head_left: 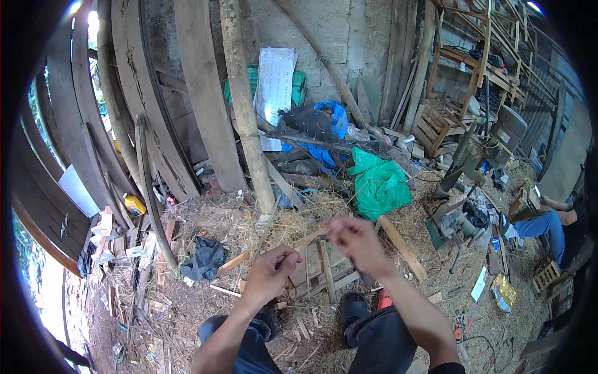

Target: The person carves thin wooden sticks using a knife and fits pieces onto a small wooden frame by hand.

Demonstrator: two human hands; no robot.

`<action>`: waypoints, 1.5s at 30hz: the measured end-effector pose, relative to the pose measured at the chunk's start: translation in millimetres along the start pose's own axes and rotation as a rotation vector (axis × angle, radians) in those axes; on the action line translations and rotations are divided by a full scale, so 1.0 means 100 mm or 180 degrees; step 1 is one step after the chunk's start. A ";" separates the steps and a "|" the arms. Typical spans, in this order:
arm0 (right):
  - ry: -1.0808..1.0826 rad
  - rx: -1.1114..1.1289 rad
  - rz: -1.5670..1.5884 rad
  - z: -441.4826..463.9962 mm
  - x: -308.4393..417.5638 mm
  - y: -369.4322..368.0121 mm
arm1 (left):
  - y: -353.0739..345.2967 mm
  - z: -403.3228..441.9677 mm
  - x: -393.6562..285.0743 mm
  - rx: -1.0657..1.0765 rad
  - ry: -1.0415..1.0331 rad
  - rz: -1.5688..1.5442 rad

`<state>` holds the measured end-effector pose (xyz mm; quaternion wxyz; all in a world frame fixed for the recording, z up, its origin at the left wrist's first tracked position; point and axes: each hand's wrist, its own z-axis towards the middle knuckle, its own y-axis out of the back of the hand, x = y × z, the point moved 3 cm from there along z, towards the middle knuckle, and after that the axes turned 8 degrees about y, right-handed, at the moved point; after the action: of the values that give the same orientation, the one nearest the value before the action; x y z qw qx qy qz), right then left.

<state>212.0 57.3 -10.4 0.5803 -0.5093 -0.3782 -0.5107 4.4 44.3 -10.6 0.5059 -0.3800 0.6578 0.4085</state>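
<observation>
My left hand (273,272) is closed, its thumb and fingertips pressed together; anything held there is too small to make out. To its right and a little higher, my right hand (360,244) is blurred by motion, with its fingers curled in. What it holds, if anything, I cannot make out. Beneath both hands lies a piece of work made of wooden slats (326,272), on the straw-covered ground between my feet. A small dark object (323,237) shows beside the right fingertips, its kind unclear. Something red (384,298) lies by my right shoe (354,311).
A green plastic sheet (378,184) lies ahead, near a wooden post (245,106). A black plastic bag (204,257) and a yellow jug (134,204) are to the left. A loose board (402,248) lies at right. Another person's leg (542,234) shows at the far right.
</observation>
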 end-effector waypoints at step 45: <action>0.0560 0.0456 -0.1206 -0.05 0.02 -0.15 | 0.60 0.28 -0.07 -0.1154 -0.0666 -0.2070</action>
<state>196.9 52.7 -6.0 0.5394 -0.3401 -0.4504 -0.6249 -39.2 93.0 1.5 0.5980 -0.6084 0.3649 0.3729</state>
